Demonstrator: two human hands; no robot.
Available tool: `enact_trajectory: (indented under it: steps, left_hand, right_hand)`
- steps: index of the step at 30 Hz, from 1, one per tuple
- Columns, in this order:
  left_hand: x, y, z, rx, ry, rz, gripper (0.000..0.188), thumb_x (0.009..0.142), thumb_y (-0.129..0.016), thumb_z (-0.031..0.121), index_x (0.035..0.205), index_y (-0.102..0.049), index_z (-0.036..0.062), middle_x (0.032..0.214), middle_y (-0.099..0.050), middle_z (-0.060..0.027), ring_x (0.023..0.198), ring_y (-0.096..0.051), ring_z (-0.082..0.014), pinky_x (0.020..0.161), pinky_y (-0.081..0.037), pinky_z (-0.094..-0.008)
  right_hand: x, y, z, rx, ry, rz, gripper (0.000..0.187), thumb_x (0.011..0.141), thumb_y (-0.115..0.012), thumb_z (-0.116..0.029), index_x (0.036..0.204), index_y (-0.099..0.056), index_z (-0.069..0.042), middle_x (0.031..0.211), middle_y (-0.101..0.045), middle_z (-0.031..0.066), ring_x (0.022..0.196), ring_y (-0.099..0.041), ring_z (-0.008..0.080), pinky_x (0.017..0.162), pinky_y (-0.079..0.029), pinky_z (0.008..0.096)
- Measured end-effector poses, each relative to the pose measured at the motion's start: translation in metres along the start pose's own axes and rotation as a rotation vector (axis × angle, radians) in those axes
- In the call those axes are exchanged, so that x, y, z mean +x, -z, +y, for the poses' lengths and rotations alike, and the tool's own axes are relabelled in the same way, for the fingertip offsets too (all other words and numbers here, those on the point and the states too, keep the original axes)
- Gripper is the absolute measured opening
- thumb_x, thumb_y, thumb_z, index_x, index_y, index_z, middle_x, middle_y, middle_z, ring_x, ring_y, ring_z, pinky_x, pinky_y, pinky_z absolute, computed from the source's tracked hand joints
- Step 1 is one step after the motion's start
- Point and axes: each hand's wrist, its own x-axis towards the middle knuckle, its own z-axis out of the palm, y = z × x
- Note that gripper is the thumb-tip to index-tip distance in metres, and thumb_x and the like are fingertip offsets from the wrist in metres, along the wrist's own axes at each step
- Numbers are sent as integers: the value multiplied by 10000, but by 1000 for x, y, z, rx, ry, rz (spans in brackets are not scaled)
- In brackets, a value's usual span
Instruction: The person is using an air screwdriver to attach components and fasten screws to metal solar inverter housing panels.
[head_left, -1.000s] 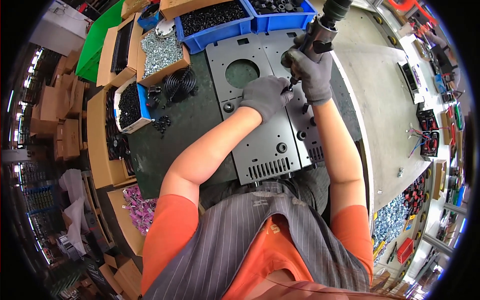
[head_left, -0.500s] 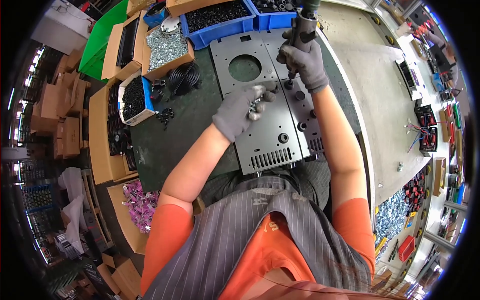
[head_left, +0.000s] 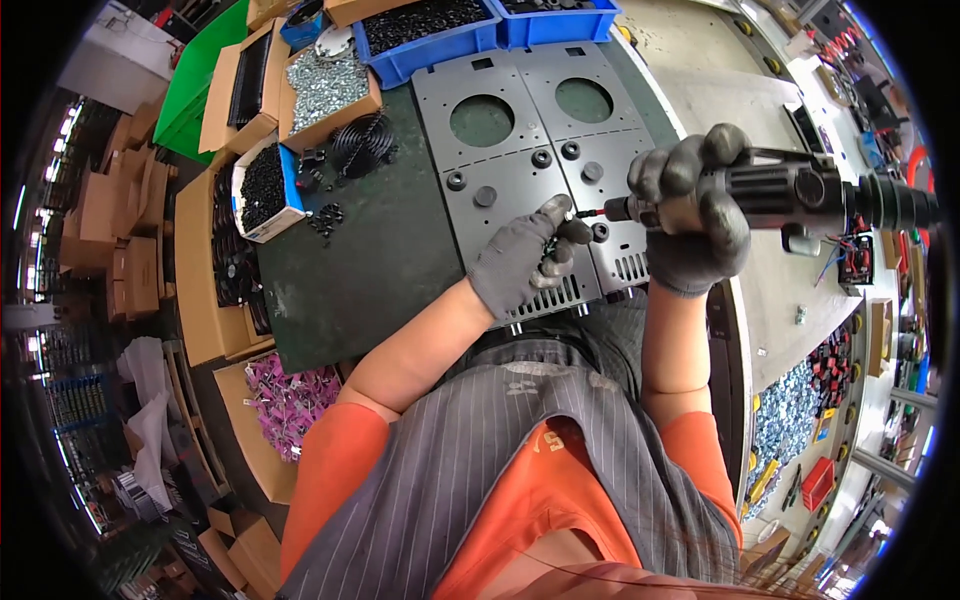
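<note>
My right hand (head_left: 690, 205), in a grey glove with dark fingertips, is wrapped round a black power screwdriver (head_left: 785, 195). The driver lies level, its red-banded bit (head_left: 592, 213) pointing left. At the bit's tip, the thumb and forefinger of my gloved left hand (head_left: 525, 250) pinch together, apparently on a small screw that I can barely make out. More small silvery screws seem tucked under that hand's curled fingers. Beneath both hands lie two grey sheet-metal panels (head_left: 505, 165), side by side, each with a large round hole. Black round feet (head_left: 541, 158) sit on the panels.
Blue bins (head_left: 430, 62) of black parts stand at the far edge. To the left are a carton of silvery screws (head_left: 330, 90), a white box of black screws (head_left: 265, 190) and black wire fan guards (head_left: 362, 145). A carton of pink-purple parts (head_left: 290, 400) sits lower left.
The driver has swung from upright over the right panel to level, its bit now at my left fingertips. Both hands have moved nearer to me, the left also rightward. More black feet are uncovered.
</note>
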Motion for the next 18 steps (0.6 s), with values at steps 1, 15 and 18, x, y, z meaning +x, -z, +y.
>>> enact_trajectory:
  steps: [1, 15, 18]
  left_hand:
    - [0, -3, -1, -35, 16, -81, 455, 972, -425, 407, 847, -599, 6, 557, -435, 12, 406, -331, -67, 346, -247, -199]
    - [0, -33, 4, 467, -1, 1, 410, 951, -465, 413, 872, -615, 40, 646, -586, -24, 469, -487, -88, 418, -380, -216]
    - [51, 7, 8, 936, -515, 8, 266, 914, -535, 284, 1065, -621, 82, 930, -662, -46, 871, -598, -141, 736, -479, -292]
  right_hand:
    - [-4, 0, -3, 13, 7, -12, 430, 742, -681, -155, 1111, -468, -93, 818, -598, 81, 660, -576, 243, 591, -491, 339]
    - [-25, 15, -29, 25, 82, 138, 438, 791, -591, -259, 1157, -458, -59, 778, -491, 36, 666, -457, 154, 588, -364, 278]
    - [-22, 38, -38, 60, 91, 294, 407, 788, -579, -245, 1138, -488, -59, 815, -579, 74, 696, -525, 199, 728, -421, 369]
